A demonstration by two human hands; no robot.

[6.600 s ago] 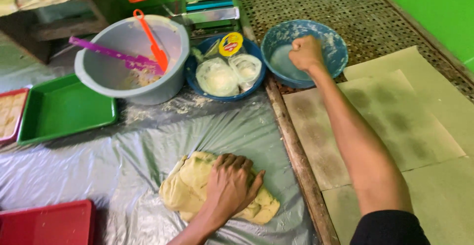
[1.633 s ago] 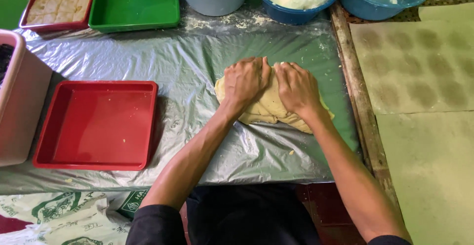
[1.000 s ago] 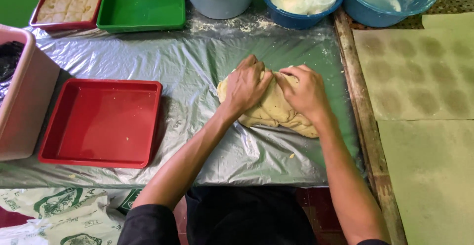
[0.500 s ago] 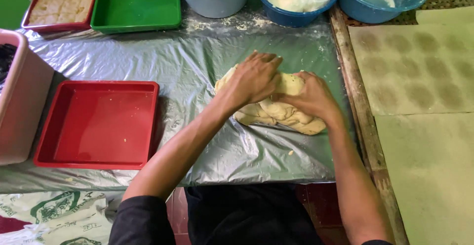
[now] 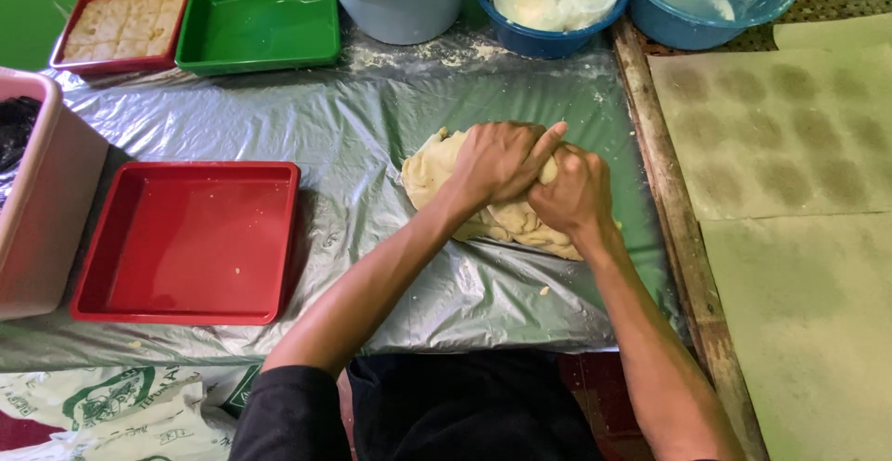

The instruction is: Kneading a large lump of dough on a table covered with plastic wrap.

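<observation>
Right now I am bent over a table [image 5: 279,136] covered in crinkled silver plastic sheet, dusted with flour along its far edge. Green wall shows at the far left corner. Beyond the wooden rail [image 5: 664,191] on the right lie pale sheets of paper [image 5: 780,126] with round greasy marks. Along the far edge stand a small red tray of cut squares [image 5: 121,26], a green tray [image 5: 260,19], a grey bucket [image 5: 400,6], a blue bowl with bagged white lumps [image 5: 548,6] and a second blue bowl [image 5: 711,1]. An empty red tray [image 5: 186,238] sits near the left edge, beside a pink tub [image 5: 42,201].

The dough [image 5: 437,168] lies toward the right side of the table, by the rail. My left hand [image 5: 502,159] is curled over its top, pressing down; my right hand [image 5: 576,191] is balled up on the dough, touching the left, fingers folded in.

Half a second ago my hands were spread flatter and apart on the dough; now they have bunched together and the lump looks gathered higher.
</observation>
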